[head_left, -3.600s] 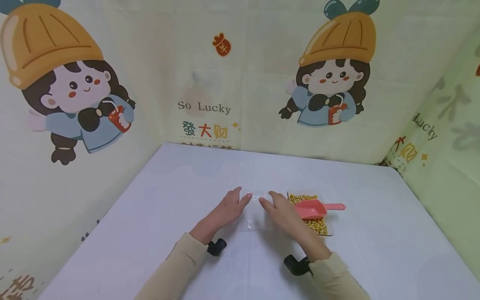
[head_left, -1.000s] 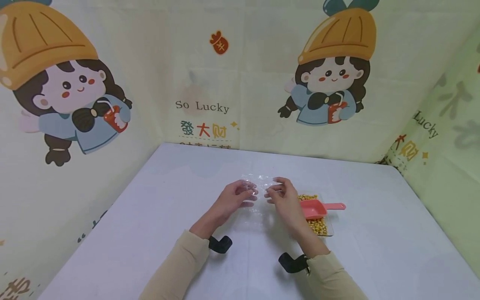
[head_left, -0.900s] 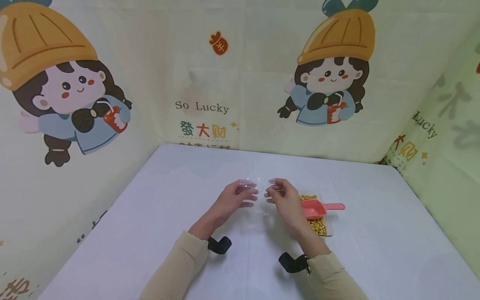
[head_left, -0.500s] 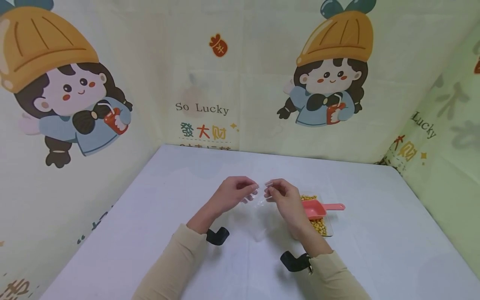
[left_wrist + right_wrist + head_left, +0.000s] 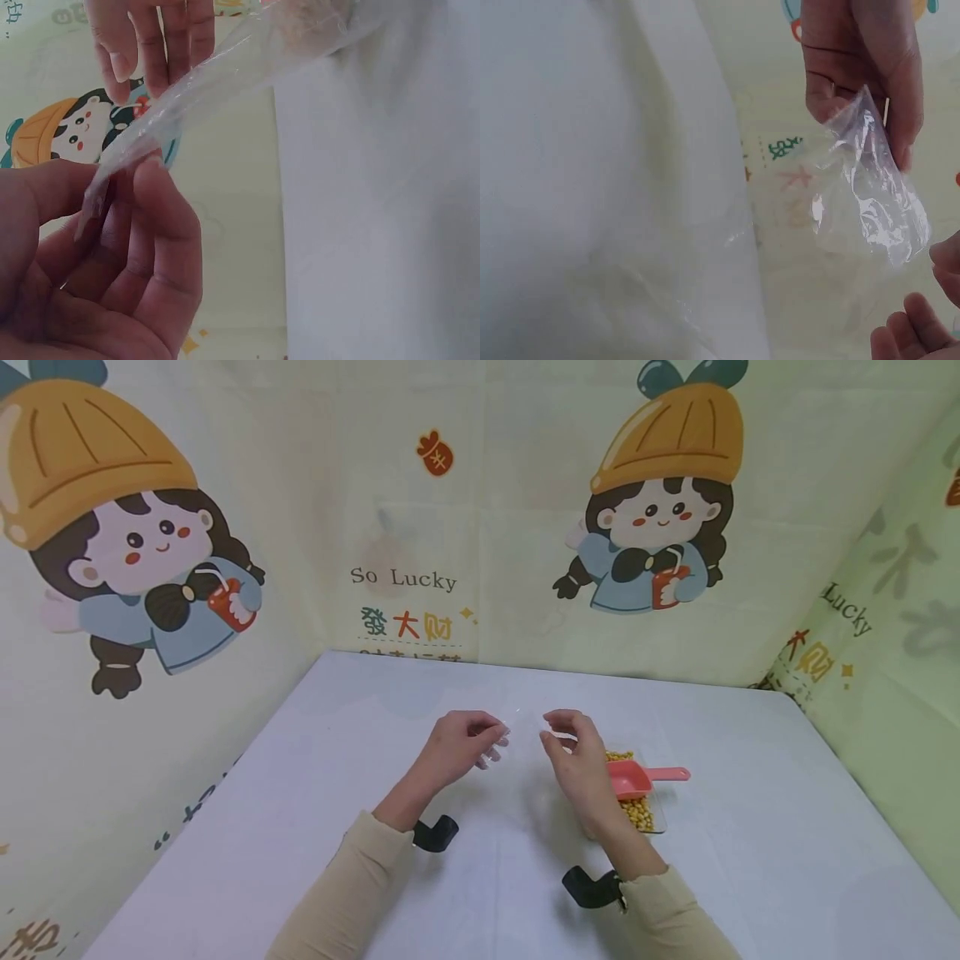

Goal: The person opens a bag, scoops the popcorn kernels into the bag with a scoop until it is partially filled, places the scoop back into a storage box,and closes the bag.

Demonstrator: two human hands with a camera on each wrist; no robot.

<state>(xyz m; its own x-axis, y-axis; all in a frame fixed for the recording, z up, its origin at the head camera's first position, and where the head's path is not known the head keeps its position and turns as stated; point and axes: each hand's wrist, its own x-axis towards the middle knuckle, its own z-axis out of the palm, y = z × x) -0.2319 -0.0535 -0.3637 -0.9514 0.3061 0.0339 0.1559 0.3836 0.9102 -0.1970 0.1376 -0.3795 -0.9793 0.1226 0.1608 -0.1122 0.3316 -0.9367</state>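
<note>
A clear plastic bag hangs between my hands, thin and crinkled, with bright glints. My left hand pinches its edge between thumb and fingers, as the left wrist view shows close up. Facing it, my right hand holds thumb and forefinger apart at the bag's other side. In the left wrist view the right hand's fingers point loosely down behind the film. The bag nearly vanishes against the white table in the head view, apart from a small glint above the left fingertips.
Right of my right hand, a clear shallow tray holds yellow corn kernels. A pink scoop lies on the kernels, handle pointing right. The white table meets a cartoon-printed cloth at the back.
The bag has been lifted off the table and now hangs from my left hand. Since half a second ago my hands have spread apart, and the right thumb and forefinger have parted.
</note>
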